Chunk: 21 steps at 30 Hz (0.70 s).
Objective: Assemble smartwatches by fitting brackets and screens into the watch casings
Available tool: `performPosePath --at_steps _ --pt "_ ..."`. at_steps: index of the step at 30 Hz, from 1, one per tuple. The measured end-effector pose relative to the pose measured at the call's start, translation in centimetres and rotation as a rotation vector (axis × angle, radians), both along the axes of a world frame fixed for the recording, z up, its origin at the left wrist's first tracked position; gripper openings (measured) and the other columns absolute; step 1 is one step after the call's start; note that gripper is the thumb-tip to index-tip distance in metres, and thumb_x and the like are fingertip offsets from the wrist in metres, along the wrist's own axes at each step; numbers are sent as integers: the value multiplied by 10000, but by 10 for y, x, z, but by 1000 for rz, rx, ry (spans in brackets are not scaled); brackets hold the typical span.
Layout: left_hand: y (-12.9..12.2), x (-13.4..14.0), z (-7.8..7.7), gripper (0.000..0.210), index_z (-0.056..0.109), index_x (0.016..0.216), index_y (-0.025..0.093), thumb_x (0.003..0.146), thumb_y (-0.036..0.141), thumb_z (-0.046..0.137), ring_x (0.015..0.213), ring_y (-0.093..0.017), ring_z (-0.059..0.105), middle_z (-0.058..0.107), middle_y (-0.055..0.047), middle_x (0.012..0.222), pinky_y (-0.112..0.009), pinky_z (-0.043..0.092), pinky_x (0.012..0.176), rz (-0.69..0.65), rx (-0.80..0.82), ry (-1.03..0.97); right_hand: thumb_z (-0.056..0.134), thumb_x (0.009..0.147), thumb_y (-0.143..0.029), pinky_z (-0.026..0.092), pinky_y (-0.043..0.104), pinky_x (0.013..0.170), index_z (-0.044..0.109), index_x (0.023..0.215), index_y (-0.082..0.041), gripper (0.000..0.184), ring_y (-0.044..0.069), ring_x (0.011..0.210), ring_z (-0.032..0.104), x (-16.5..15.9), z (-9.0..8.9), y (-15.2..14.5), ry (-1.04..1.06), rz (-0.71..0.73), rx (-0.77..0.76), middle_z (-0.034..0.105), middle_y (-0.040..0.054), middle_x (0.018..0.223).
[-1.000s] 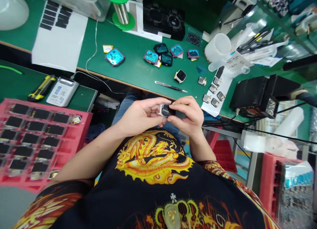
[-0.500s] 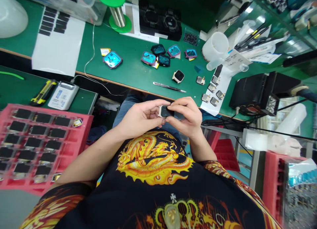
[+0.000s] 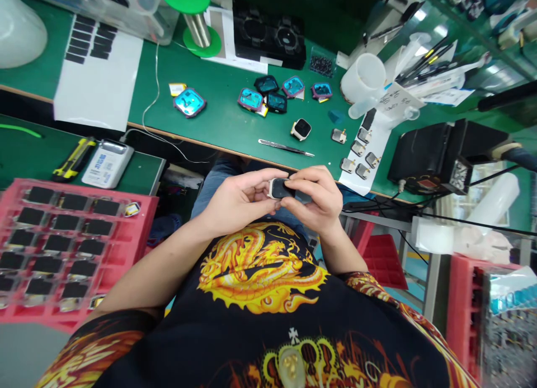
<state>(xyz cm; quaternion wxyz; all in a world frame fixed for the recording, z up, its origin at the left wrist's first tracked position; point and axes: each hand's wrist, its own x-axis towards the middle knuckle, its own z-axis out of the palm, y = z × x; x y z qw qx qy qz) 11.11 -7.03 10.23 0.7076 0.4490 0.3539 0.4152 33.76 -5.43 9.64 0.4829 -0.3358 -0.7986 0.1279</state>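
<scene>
Close to my body, in front of the bench edge, I hold a smartwatch (image 3: 278, 188) with a pale case and a dark face. My left hand (image 3: 242, 200) grips its left side between thumb and fingers. The fingers and thumb of my right hand (image 3: 315, 198) close on its right side, covering part of the face. Beyond my hands, tweezers (image 3: 286, 147) lie along the bench edge, and a second pale-cased watch (image 3: 301, 129) rests behind them.
Several watch cases with blue film (image 3: 251, 98) lie farther back on the green bench (image 3: 226, 119). Small metal parts (image 3: 348, 165) sit on a white strip at right. A red tray (image 3: 126, 237) of screens stands at left, near a power bank (image 3: 108, 163) and a yellow-black cutter (image 3: 74, 159).
Both hands keep nearly the same grip on the smartwatch. The view has shifted very slightly; nothing on the bench has visibly moved.
</scene>
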Motion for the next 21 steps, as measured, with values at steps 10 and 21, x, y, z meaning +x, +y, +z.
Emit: performPosePath --at_steps 10,21 --pt "0 -2 3 528 832 1386 198 879 247 973 787 -148 762 833 -55 981 -261 672 749 15 11 35 870 1023 -436 632 452 854 800 1295 -326 301 246 986 788 1 0 2 23 49 -43 815 52 1107" --pt "1 -3 2 509 835 1379 194 894 274 968 815 -149 754 827 -61 997 -255 660 768 9 45 56 862 1029 -436 643 461 846 802 1279 -329 278 243 980 791 0 -1 3 9 44 -30 815 49 1107"
